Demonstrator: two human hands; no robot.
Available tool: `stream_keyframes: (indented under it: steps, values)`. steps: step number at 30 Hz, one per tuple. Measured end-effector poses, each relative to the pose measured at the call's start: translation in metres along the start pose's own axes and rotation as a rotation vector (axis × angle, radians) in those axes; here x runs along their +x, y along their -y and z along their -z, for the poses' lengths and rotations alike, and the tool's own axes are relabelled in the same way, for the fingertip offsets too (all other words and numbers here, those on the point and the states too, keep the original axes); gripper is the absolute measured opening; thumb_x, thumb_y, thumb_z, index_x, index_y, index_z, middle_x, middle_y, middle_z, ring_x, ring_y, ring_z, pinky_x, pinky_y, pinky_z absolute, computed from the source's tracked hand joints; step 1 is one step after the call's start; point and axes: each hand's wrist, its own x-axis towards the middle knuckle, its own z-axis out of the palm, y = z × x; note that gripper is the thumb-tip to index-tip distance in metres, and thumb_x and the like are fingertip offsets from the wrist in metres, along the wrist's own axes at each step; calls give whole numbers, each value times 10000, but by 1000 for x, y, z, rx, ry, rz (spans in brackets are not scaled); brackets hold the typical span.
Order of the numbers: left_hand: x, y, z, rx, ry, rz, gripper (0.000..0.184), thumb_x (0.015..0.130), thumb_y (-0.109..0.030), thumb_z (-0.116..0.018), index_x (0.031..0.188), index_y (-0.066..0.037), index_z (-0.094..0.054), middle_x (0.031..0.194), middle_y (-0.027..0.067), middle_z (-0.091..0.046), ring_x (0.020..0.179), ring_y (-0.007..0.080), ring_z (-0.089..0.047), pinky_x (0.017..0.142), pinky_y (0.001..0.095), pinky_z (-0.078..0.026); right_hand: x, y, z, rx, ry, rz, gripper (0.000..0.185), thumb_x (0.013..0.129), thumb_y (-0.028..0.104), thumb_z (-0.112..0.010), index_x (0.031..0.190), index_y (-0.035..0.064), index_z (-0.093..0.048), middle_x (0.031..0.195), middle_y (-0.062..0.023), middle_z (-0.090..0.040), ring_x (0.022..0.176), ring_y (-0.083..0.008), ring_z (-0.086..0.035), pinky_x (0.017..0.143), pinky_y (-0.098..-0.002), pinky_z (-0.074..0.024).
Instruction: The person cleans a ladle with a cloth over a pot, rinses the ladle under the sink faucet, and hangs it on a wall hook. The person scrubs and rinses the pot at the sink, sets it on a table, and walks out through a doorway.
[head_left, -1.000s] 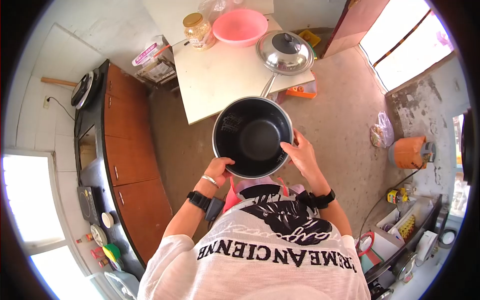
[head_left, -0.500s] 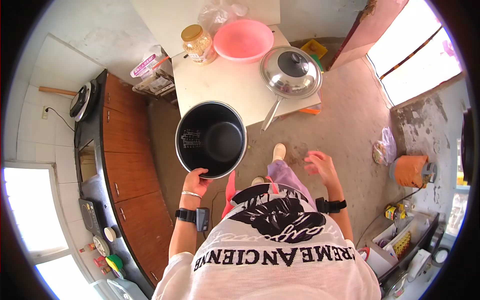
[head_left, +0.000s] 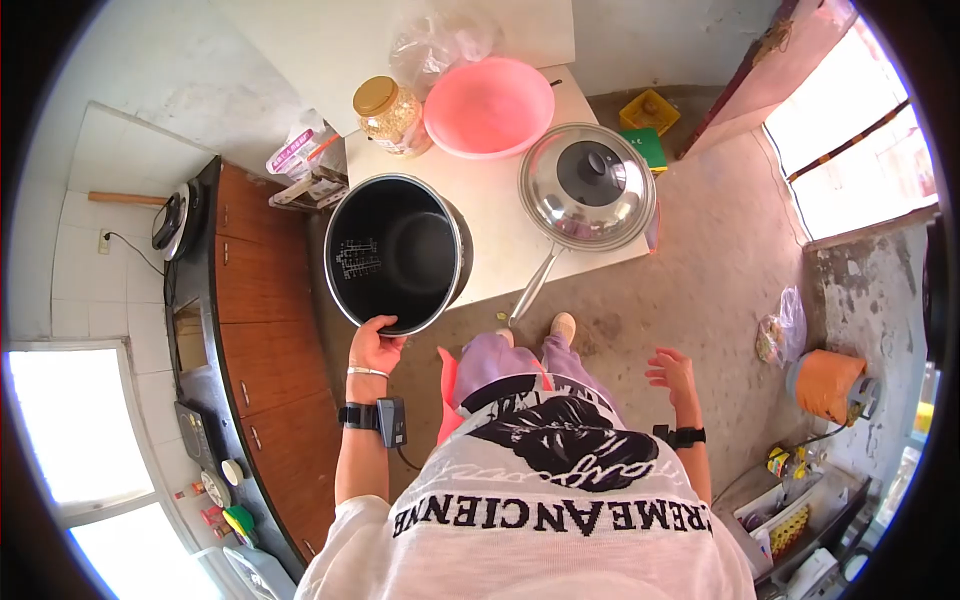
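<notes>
My left hand (head_left: pixel 376 350) grips the near rim of a rice cooker inner pot (head_left: pixel 410 245), thumb over the edge. The pot is tilted, its dark mouth facing me, with white level marks on the inner wall. Nothing shows inside it. It overlaps the near left part of a white table (head_left: pixel 490 195); whether it touches the top I cannot tell. My right hand (head_left: pixel 674 375) hangs free at my right side, fingers spread, holding nothing. Nearest to it on the table is a frying pan with a domed metal lid (head_left: pixel 625 215), its handle pointing toward me.
A pink basin (head_left: pixel 490 108) and a gold-lidded jar (head_left: pixel 392 120) stand at the table's back. A wooden cabinet (head_left: pixel 265 350) with a dark counter runs along the left. To the right on the floor are a plastic bag (head_left: pixel 783 325) and an orange container (head_left: pixel 832 383).
I have stepped closer to the table. My left hand has carried the pot forward and left, over the table's edge. My right hand has swung a little outward, still holding nothing.
</notes>
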Motion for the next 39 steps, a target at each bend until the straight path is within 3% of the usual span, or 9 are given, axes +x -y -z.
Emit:
stream_keyframes:
  steps: [6, 9, 11, 15, 22, 30, 34, 36, 39]
  values:
    - [9, 1, -11, 21, -86, 33, 114, 773, 100, -578, 806, -8, -571, 810, 75, -617, 718, 228, -630, 578, 301, -548, -11, -55, 24, 57, -174, -144, 369, 875, 184, -534, 1184, -18, -549, 950, -164, -656, 672, -228, -666, 550, -306, -537]
    - [43, -5, 34, 40, -71, 130, 139, 768, 96, -588, 711, -23, -547, 752, 83, -597, 655, 225, -606, 556, 296, -536, -25, -94, 21, 120, -177, -214, 369, 876, 190, -540, 1181, -19, -542, 959, -178, -652, 682, -248, -667, 551, -319, -538]
    - [49, -9, 52, 31, -87, 136, 129, 770, 94, -586, 723, -20, -549, 757, 91, -600, 666, 234, -613, 569, 305, -546, -28, -126, 17, 134, -182, -396, 370, 876, 197, -546, 1176, -20, -528, 964, -189, -646, 705, -278, -666, 567, -351, -541]
    - [56, -15, 81, 22, -106, 81, 94, 783, 86, -572, 767, -5, -559, 783, 110, -611, 716, 263, -637, 636, 344, -580, -37, -169, 13, 171, -164, -479, 368, 882, 197, -546, 1183, -10, -500, 960, -187, -642, 737, -309, -664, 598, -395, -542]
    - [109, -11, 133, 87, -32, 140, 63, 800, 65, -568, 828, 9, -580, 835, 117, -627, 763, 267, -645, 685, 370, -585, -35, -103, -34, 103, -192, -415, 364, 892, 198, -528, 1201, 8, -505, 990, -171, -644, 743, -284, -670, 588, -361, -547]
    - [182, 20, 118, 234, 62, 227, 25, 813, -5, -596, 831, -9, -613, 754, 106, -625, 621, 241, -612, 549, 346, -538, -50, -50, -82, 46, -166, -219, 405, 900, 185, -507, 1264, 8, -495, 1031, -169, -651, 778, -254, -682, 605, -323, -559]
    - [202, 25, 100, 302, 96, 250, 25, 811, -10, -592, 824, -1, -610, 761, 112, -622, 613, 249, -610, 541, 353, -554, -71, -81, -92, 119, -192, -249, 403, 909, 186, -499, 1269, 6, -491, 1040, -180, -646, 800, -270, -679, 620, -334, -558]
    - [203, 23, 92, 338, 113, 250, 30, 804, -2, -584, 822, 8, -605, 765, 120, -619, 616, 258, -613, 543, 363, -571, -83, -112, -90, 209, -201, -342, 408, 908, 196, -508, 1264, -4, -497, 1078, -158, -642, 861, -253, -673, 699, -330, -557]
    - [201, 22, 89, 338, 99, 261, 20, 802, 7, -581, 816, -1, -593, 749, 114, -607, 618, 255, -610, 546, 354, -559, -87, -194, -68, 40, -156, -249, 358, 917, 222, -515, 1233, 53, -516, 1044, -163, -644, 825, -272, -665, 655, -359, -544]
